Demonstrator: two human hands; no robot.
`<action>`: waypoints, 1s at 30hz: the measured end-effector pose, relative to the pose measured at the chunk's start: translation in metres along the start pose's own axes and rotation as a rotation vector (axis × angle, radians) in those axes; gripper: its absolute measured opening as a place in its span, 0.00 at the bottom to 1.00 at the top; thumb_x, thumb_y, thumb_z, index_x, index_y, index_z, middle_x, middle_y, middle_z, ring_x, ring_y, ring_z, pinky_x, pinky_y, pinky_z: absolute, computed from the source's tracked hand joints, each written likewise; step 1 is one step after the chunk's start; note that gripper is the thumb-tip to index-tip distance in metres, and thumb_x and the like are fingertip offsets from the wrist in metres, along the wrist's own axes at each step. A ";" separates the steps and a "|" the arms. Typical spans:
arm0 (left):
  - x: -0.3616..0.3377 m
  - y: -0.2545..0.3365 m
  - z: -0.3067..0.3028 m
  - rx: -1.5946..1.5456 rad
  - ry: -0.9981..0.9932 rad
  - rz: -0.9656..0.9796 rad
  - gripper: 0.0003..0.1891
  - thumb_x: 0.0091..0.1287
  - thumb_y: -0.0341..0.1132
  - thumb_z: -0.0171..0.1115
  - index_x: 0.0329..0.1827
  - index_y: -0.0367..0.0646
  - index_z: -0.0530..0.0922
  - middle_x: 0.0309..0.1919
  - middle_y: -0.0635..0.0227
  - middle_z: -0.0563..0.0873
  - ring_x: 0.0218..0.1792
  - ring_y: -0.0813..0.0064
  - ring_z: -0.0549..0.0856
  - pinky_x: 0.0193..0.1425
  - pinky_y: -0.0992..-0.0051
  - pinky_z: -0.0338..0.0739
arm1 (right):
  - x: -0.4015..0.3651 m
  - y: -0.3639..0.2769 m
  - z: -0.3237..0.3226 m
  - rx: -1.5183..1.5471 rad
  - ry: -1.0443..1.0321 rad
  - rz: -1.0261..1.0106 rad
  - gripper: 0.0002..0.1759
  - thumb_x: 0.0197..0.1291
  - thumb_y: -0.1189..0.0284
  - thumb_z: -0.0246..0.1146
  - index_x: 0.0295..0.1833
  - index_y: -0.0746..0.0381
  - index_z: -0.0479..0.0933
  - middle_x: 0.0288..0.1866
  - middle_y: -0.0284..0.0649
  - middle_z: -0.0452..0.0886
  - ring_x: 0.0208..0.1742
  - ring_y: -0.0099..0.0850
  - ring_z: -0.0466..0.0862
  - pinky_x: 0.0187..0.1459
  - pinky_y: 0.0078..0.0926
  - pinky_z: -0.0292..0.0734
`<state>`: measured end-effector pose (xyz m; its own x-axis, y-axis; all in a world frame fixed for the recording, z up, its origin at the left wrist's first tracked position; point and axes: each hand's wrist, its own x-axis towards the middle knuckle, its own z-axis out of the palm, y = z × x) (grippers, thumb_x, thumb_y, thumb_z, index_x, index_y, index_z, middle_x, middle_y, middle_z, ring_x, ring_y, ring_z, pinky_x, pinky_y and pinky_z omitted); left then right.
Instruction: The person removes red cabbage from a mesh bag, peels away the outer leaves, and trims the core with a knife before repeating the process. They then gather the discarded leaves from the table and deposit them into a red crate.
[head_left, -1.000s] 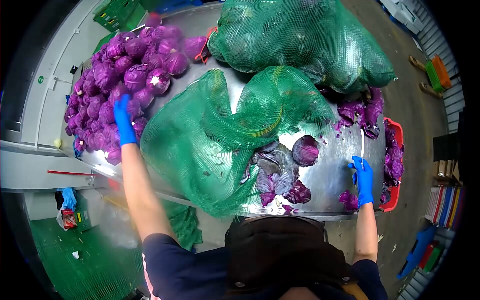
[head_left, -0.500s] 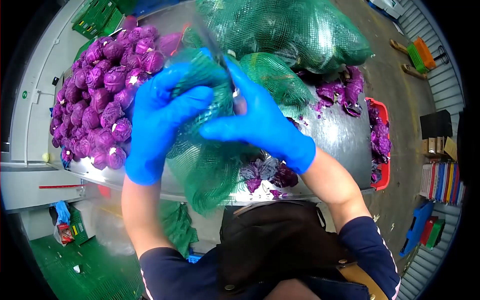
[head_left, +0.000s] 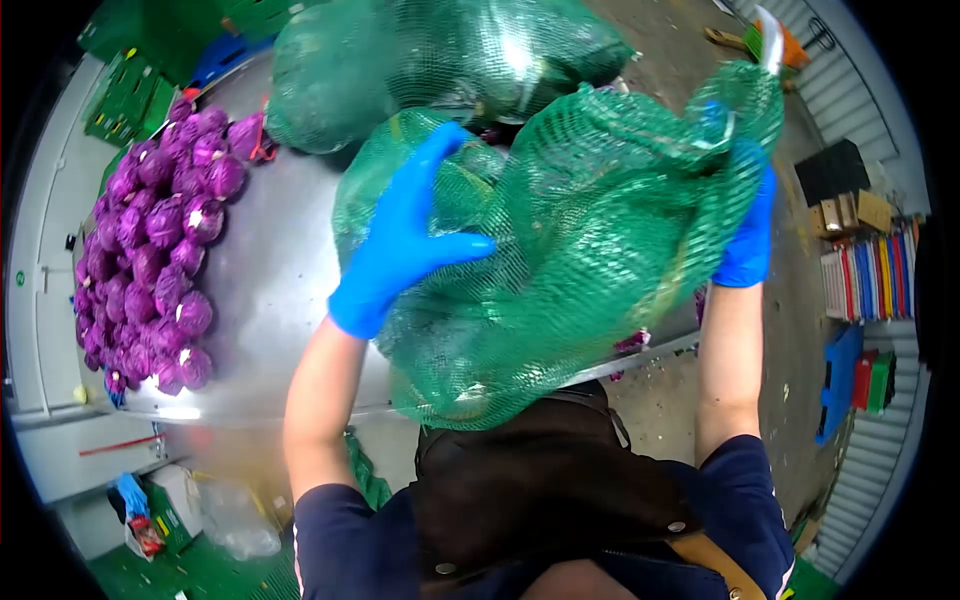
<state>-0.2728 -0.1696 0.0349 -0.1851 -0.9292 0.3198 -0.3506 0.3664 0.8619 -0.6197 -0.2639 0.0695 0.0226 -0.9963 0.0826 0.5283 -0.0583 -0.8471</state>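
Observation:
My left hand (head_left: pixel 400 240), in a blue glove, is open with thumb and fingers apart, against the near side of a green mesh sack (head_left: pixel 600 250). On the right, my gloved right hand (head_left: pixel 748 220) is closed on the raised end of this sack. Netting covers its fingers. A knife blade (head_left: pixel 771 42) sticks up above that hand; its handle is hidden. The sack spreads wide across the metal table (head_left: pixel 270 250) in front of me. Another filled green mesh sack (head_left: pixel 460 60) lies behind it. Purple cabbages (head_left: pixel 150 250) are heaped on the left.
Green crates (head_left: pixel 130 95) stand beyond the table at the back left. Scraps of purple leaf (head_left: pixel 632 342) lie by the table's front edge. Off to the right are a shelf of coloured boards (head_left: pixel 870 270) and brown boxes (head_left: pixel 845 213). Clear plastic (head_left: pixel 240 515) lies on the floor lower left.
My hands have come apart. The right has moved far to the right, drawing the netting and the knife with it. My left has let go of the bunched mesh. The view has shifted.

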 end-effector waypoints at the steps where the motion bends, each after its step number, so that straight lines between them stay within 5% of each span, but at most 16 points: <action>1: 0.016 0.011 0.024 0.039 -0.036 0.055 0.54 0.50 0.53 0.77 0.76 0.39 0.57 0.69 0.53 0.69 0.71 0.58 0.68 0.72 0.60 0.63 | -0.002 0.004 -0.005 -0.024 0.027 -0.010 0.15 0.69 0.61 0.57 0.53 0.60 0.76 0.42 0.35 0.81 0.40 0.29 0.81 0.43 0.31 0.81; 2: 0.030 0.015 0.046 0.052 -0.076 0.009 0.54 0.49 0.52 0.77 0.76 0.39 0.57 0.68 0.52 0.70 0.70 0.58 0.69 0.72 0.61 0.64 | -0.006 0.003 -0.020 0.134 -0.176 0.045 0.20 0.69 0.66 0.55 0.61 0.65 0.74 0.53 0.41 0.82 0.52 0.33 0.81 0.55 0.33 0.77; 3: 0.045 0.016 0.066 0.067 -0.114 -0.040 0.54 0.48 0.51 0.78 0.75 0.39 0.57 0.67 0.50 0.72 0.69 0.57 0.71 0.71 0.61 0.65 | -0.013 -0.004 -0.021 0.209 -0.280 -0.004 0.20 0.69 0.66 0.56 0.61 0.64 0.74 0.54 0.41 0.81 0.52 0.33 0.81 0.55 0.33 0.77; 4: 0.059 0.012 0.085 -0.055 -0.065 0.019 0.41 0.52 0.47 0.76 0.68 0.38 0.69 0.53 0.50 0.83 0.55 0.62 0.83 0.60 0.65 0.76 | -0.023 -0.008 -0.016 0.286 -0.385 -0.052 0.20 0.68 0.66 0.57 0.60 0.64 0.74 0.54 0.41 0.81 0.52 0.33 0.81 0.56 0.33 0.76; 7: 0.096 0.030 0.092 -0.071 -0.066 -0.121 0.26 0.57 0.41 0.72 0.56 0.37 0.80 0.37 0.57 0.88 0.37 0.71 0.87 0.44 0.71 0.82 | -0.025 -0.024 -0.052 -0.106 -0.230 -0.039 0.21 0.62 0.67 0.61 0.60 0.63 0.74 0.55 0.39 0.80 0.52 0.30 0.80 0.55 0.30 0.76; 9: 0.125 0.060 0.082 -0.239 0.122 -0.150 0.09 0.59 0.29 0.67 0.41 0.37 0.86 0.33 0.69 0.88 0.32 0.75 0.84 0.38 0.73 0.80 | -0.026 -0.034 -0.056 -0.522 -0.169 0.029 0.22 0.60 0.68 0.62 0.59 0.63 0.75 0.54 0.37 0.80 0.52 0.28 0.80 0.54 0.28 0.76; 11: 0.149 0.104 0.081 -0.131 0.143 0.046 0.11 0.61 0.28 0.64 0.46 0.39 0.85 0.36 0.66 0.87 0.36 0.77 0.84 0.41 0.73 0.79 | -0.032 -0.024 -0.025 -0.646 -0.116 -0.184 0.22 0.60 0.67 0.63 0.59 0.64 0.77 0.51 0.36 0.82 0.49 0.27 0.81 0.52 0.28 0.76; 13: 0.173 0.116 0.099 -0.178 0.061 0.446 0.16 0.65 0.27 0.59 0.55 0.38 0.81 0.44 0.61 0.86 0.42 0.74 0.85 0.48 0.72 0.80 | -0.031 -0.014 -0.016 -0.680 -0.105 -0.214 0.22 0.60 0.67 0.63 0.59 0.64 0.76 0.52 0.36 0.82 0.48 0.27 0.81 0.52 0.27 0.76; 15: 0.168 0.153 0.118 -0.617 -0.327 0.287 0.22 0.65 0.28 0.66 0.62 0.33 0.75 0.52 0.69 0.83 0.49 0.80 0.80 0.57 0.77 0.75 | -0.025 -0.016 -0.024 -0.668 -0.059 -0.226 0.22 0.60 0.67 0.62 0.59 0.64 0.76 0.52 0.36 0.82 0.47 0.26 0.80 0.51 0.27 0.75; 18: 0.142 0.165 0.080 -0.324 -0.090 0.338 0.25 0.63 0.26 0.64 0.64 0.34 0.73 0.54 0.58 0.82 0.53 0.71 0.82 0.60 0.72 0.76 | -0.019 -0.035 -0.068 -0.643 0.085 -0.248 0.22 0.60 0.67 0.62 0.60 0.64 0.76 0.52 0.36 0.82 0.46 0.26 0.80 0.49 0.26 0.75; 21: 0.123 0.073 0.015 -0.102 0.213 0.273 0.21 0.68 0.28 0.58 0.65 0.35 0.73 0.57 0.57 0.81 0.58 0.65 0.80 0.66 0.68 0.72 | -0.019 -0.061 -0.125 -0.619 0.244 -0.266 0.22 0.61 0.67 0.62 0.60 0.64 0.76 0.52 0.36 0.82 0.44 0.25 0.79 0.48 0.25 0.74; 24: 0.071 -0.120 -0.017 0.273 0.485 -0.216 0.31 0.62 0.38 0.71 0.65 0.32 0.71 0.57 0.54 0.81 0.56 0.64 0.81 0.64 0.66 0.73 | -0.023 -0.084 -0.182 -0.605 0.399 -0.275 0.22 0.61 0.67 0.62 0.60 0.64 0.76 0.53 0.36 0.82 0.43 0.24 0.79 0.47 0.24 0.74; 25: 0.051 -0.148 -0.012 0.147 0.267 -0.267 0.35 0.57 0.45 0.74 0.62 0.30 0.72 0.55 0.52 0.82 0.54 0.63 0.81 0.61 0.65 0.74 | -0.023 -0.090 -0.199 -0.604 0.444 -0.275 0.22 0.61 0.67 0.62 0.60 0.63 0.76 0.53 0.36 0.82 0.43 0.24 0.79 0.46 0.24 0.74; 27: 0.013 -0.177 0.037 0.316 0.193 -0.259 0.41 0.51 0.58 0.74 0.61 0.35 0.75 0.46 0.53 0.84 0.46 0.63 0.84 0.50 0.63 0.76 | -0.026 -0.099 -0.229 -0.599 0.531 -0.270 0.22 0.61 0.67 0.62 0.61 0.63 0.75 0.53 0.36 0.82 0.42 0.24 0.78 0.45 0.23 0.73; 28: -0.003 -0.195 0.059 0.600 0.126 -0.477 0.38 0.54 0.60 0.71 0.61 0.43 0.77 0.44 0.52 0.84 0.44 0.60 0.84 0.46 0.62 0.75 | -0.026 -0.103 -0.242 -0.595 0.561 -0.265 0.22 0.62 0.67 0.61 0.61 0.63 0.75 0.53 0.36 0.82 0.41 0.23 0.78 0.45 0.23 0.73; 30: 0.000 -0.182 0.079 0.619 0.284 -0.450 0.25 0.62 0.57 0.63 0.50 0.46 0.83 0.32 0.54 0.85 0.34 0.59 0.84 0.36 0.62 0.75 | -0.026 -0.112 -0.259 -0.588 0.605 -0.275 0.22 0.62 0.67 0.61 0.61 0.63 0.75 0.53 0.36 0.82 0.41 0.23 0.78 0.44 0.23 0.73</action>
<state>-0.2819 -0.2328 -0.1530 0.3049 -0.9399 0.1540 -0.7948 -0.1620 0.5849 -0.8994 -0.2473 0.0257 -0.5811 -0.7954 0.1721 -0.0766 -0.1571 -0.9846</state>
